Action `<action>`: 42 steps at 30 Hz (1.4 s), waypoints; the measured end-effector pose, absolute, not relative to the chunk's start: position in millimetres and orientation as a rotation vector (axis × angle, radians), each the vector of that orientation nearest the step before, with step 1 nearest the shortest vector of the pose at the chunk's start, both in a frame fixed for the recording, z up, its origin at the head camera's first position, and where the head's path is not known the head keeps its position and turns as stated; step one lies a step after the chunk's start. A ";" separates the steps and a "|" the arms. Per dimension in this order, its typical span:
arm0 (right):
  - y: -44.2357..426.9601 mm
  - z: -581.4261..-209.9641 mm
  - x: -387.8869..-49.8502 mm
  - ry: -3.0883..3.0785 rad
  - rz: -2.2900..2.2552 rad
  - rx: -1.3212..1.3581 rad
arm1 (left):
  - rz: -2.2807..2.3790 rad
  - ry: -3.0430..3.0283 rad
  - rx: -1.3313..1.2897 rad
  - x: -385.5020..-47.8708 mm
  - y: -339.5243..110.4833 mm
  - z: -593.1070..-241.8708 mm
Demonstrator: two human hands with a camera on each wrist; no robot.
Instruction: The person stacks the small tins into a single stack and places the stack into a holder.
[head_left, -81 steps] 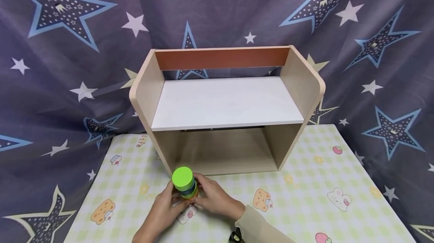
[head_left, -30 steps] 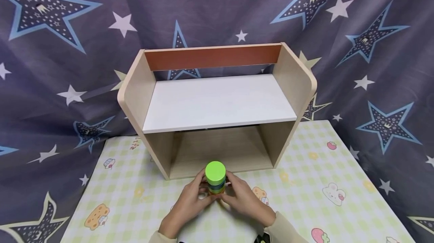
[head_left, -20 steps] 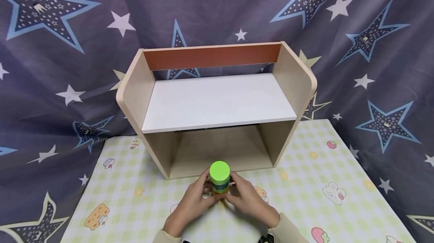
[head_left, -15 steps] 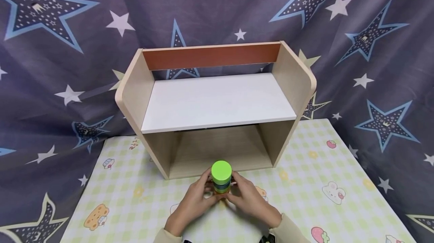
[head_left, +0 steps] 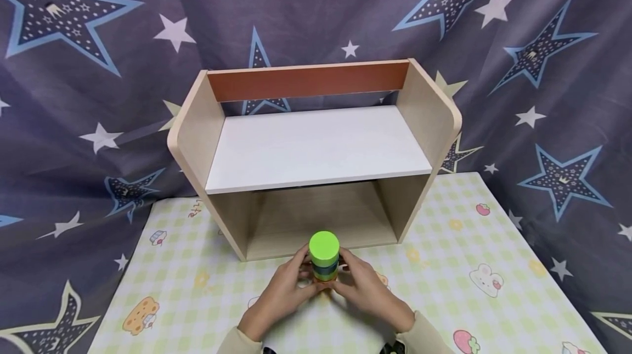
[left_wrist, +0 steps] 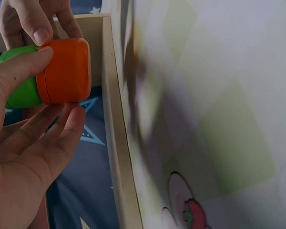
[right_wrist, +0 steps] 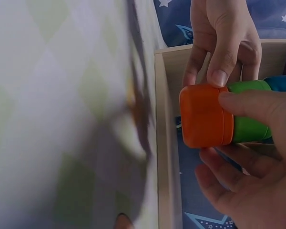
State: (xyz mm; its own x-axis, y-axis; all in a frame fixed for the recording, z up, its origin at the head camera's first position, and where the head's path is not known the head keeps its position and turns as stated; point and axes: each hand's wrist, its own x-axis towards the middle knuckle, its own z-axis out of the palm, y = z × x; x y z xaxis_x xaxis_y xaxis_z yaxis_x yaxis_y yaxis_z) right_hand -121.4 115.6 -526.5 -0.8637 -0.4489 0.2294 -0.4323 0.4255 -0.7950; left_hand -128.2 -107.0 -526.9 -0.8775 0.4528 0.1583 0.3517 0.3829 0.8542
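A stack of short, coloured cylinders stands upright between my two hands, with a bright green top, dark blue and green bands and an orange bottom. My left hand grips it from the left, its thumb on the seam between the orange cylinder and the green one. From the other side, my right hand grips it with thumb and fingers; its thumb lies at the same seam in the right wrist view. The orange base hangs a little above the tablecloth, over a shadow.
Right behind the hands stands a wooden two-tier shelf with a white upper board and a brown back rail. Its lower compartment faces me. A dark star-patterned curtain hangs behind. The checked tablecloth reaches out on both sides.
Both hands have carried the stack rightward from the shelf's front left corner to the middle of its front. Over the last half second it has shifted only slightly.
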 end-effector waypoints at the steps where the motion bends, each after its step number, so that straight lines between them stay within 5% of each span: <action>1: 115.8 -525.0 -121.4 2.640 -1.468 -0.827 | 1.522 2.527 0.744 -128.3 -107.1 -525.3; 42: 126.3 -469.5 -134.8 2.745 -1.379 -1.030 | 1.410 2.579 0.766 -137.4 -108.4 -465.9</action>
